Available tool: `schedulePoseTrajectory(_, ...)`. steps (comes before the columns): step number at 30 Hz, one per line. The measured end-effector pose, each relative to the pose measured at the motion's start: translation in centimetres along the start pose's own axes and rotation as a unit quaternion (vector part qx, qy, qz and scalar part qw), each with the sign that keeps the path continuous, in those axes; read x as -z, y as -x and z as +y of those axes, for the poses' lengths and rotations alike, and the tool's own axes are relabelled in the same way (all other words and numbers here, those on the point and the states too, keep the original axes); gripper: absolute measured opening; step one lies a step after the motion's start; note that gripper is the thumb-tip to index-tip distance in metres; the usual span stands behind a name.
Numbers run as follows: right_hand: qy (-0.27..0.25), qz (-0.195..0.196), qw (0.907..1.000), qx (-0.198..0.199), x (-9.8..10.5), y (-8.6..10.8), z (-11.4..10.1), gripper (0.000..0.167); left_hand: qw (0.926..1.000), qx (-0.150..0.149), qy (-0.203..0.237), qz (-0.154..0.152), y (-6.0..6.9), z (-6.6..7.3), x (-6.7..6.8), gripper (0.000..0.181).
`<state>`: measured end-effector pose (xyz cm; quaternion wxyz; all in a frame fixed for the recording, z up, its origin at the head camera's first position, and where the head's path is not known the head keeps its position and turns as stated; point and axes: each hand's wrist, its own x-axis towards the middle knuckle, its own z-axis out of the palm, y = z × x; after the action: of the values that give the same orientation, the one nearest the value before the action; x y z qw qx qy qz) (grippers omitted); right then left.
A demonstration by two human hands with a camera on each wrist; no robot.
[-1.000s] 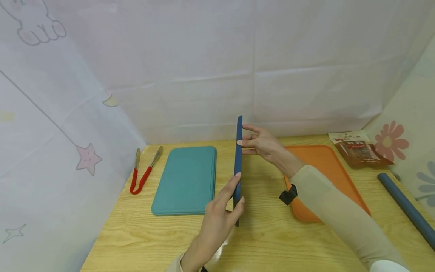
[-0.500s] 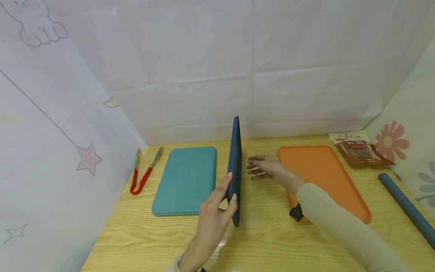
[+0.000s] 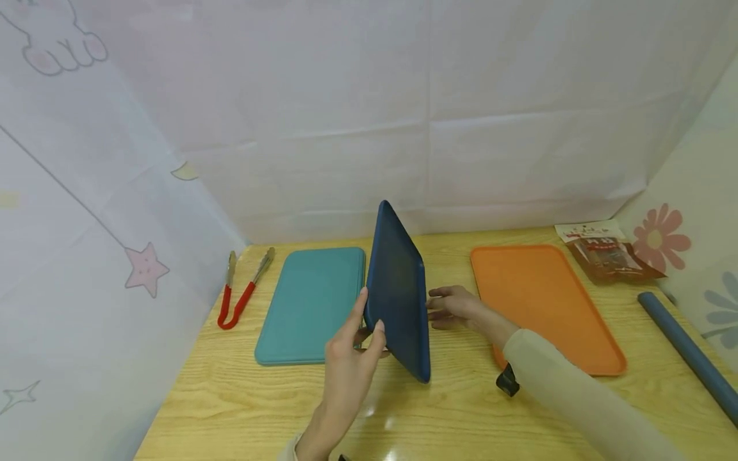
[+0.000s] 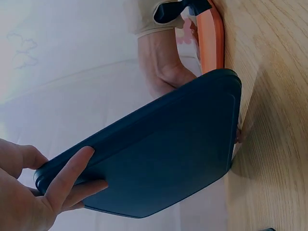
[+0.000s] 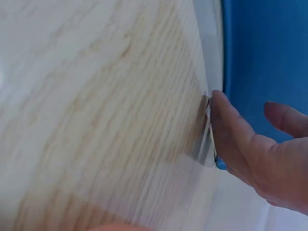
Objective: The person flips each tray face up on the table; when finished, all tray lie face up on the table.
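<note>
A dark blue tray [image 3: 398, 301] stands tilted on edge between my hands, its recessed face turned to the right in the head view. My left hand [image 3: 348, 368] pinches its near left corner, thumb on one face and fingers on the other, as the left wrist view [image 4: 62, 187] also shows. Beside the tray's right edge is my right hand [image 3: 455, 308], fingers extended and thumb held apart. In the right wrist view the fingertips [image 5: 221, 103] are close to the tray's edge, low over the table; whether they touch it I cannot tell.
To the left lie a teal tray [image 3: 314, 304] and red-handled tongs [image 3: 239, 301]. An orange tray [image 3: 542, 301] is on the right, with a brown food packet [image 3: 608, 253] behind it. A grey-blue roll [image 3: 686, 349] lies along the right side of the wooden table [image 3: 230, 410].
The blue tray has turned from edge-on so its face shows. My right hand has let go of its far upper part and moved down and nearer. The left hand has shifted slightly left.
</note>
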<state>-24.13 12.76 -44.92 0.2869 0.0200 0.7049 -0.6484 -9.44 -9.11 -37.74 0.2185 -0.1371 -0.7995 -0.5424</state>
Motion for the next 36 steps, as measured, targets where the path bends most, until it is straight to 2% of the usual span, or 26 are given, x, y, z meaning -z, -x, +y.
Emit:
schedulePoseTrajectory(5, 0.004, 0.001, 1.0000, 0.006, 0.4, 0.0, 0.5, 0.064, 0.9986, 0.049, 0.016, 0.001, 0.0, 0.3, 0.7, 0.056)
schedulePoseTrajectory(11, 0.008, -0.005, 0.9999, 0.010, 1.1, 0.0, 1.1, 0.069, 0.9950, 0.091, 0.038, -0.014, -0.6, 0.5, 1.5, 0.054)
schedulePoseTrajectory(13, 0.007, 0.002, 0.9999, 0.009, 1.4, 0.1, 1.1, 0.067, 0.9912, 0.103, 0.078, -0.028, -1.1, 0.1, 1.9, 0.052)
schedulePoseTrajectory(15, 0.014, 0.008, 0.9998, 0.009, 1.8, 0.2, 1.0, 0.065, 0.9836, 0.113, 0.134, -0.042, -1.8, -0.3, 2.3, 0.048)
schedulePoseTrajectory(18, 0.034, 0.012, 0.9993, 0.001, 2.5, 0.3, 0.6, 0.064, 0.9651, 0.133, 0.219, -0.055, -2.8, -1.2, 2.8, 0.044)
schedulePoseTrajectory(21, 0.055, 0.008, 0.9984, -0.008, 2.9, 0.5, 0.2, 0.064, 0.9516, 0.170, 0.252, -0.047, -4.0, -2.6, 3.1, 0.042)
schedulePoseTrajectory(25, 0.072, 0.002, 0.9974, -0.008, 3.4, 0.8, -0.1, 0.063, 0.9334, 0.235, 0.268, -0.040, -5.6, -5.2, 3.3, 0.044)
schedulePoseTrajectory(27, 0.077, 0.001, 0.9970, -0.010, 3.7, 0.9, -0.1, 0.062, 0.9229, 0.263, 0.277, -0.050, -6.2, -6.3, 3.5, 0.046)
schedulePoseTrajectory(29, 0.082, -0.002, 0.9966, -0.012, 4.0, 0.9, -0.1, 0.062, 0.9165, 0.284, 0.273, -0.069, -6.7, -7.4, 3.7, 0.048)
schedulePoseTrajectory(32, 0.096, 0.008, 0.9953, -0.016, 4.5, 0.7, -0.2, 0.063, 0.9128, 0.306, 0.253, -0.098, -7.2, -8.6, 3.9, 0.047)
schedulePoseTrajectory(36, 0.111, 0.027, 0.9932, -0.019, 5.4, 0.6, -0.7, 0.064, 0.9128, 0.323, 0.210, -0.135, -7.8, -9.8, 4.0, 0.047)
